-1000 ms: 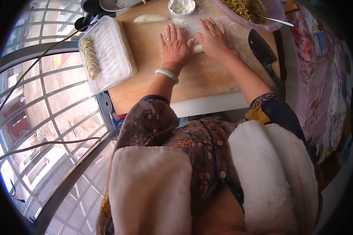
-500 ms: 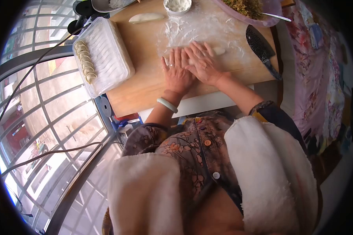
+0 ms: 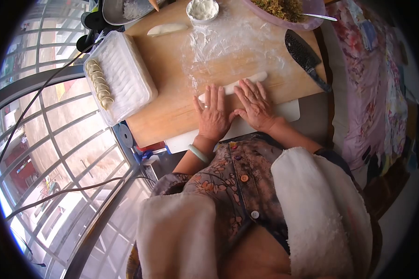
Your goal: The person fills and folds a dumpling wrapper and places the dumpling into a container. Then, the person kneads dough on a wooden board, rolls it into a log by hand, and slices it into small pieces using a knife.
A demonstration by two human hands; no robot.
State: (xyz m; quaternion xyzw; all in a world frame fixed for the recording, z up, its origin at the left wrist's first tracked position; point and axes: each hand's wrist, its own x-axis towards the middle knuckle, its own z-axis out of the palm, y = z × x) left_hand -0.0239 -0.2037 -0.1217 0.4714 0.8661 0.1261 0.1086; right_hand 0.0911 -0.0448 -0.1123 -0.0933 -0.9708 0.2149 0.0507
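A white dough rope [image 3: 235,85] lies slantwise on the floured wooden board [image 3: 170,67]. My left hand [image 3: 213,114] presses its outstretched fingertips on the rope's left part; a ring and a pale bangle show on that side. Farther right, my right hand [image 3: 255,106] lies flat with its fingers over the same rope, and its thumb comes close to the left hand. Both hands are open, palms down. Toward the board's far side rests a second piece of dough [image 3: 167,29], beside a small bowl of flour [image 3: 202,10].
Left of the board stands a plastic tray [image 3: 134,95] with a row of dumplings [image 3: 99,83]. A black cleaver [image 3: 306,59] lies at the right edge. A pink bowl of filling [image 3: 284,10] and a metal pan [image 3: 121,11] sit at the back. A barred window [image 3: 46,125] is at left.
Both hands have drawn back toward my body over the dough rope, and more of the rope shows beyond the fingers. The whole view has shifted slightly.
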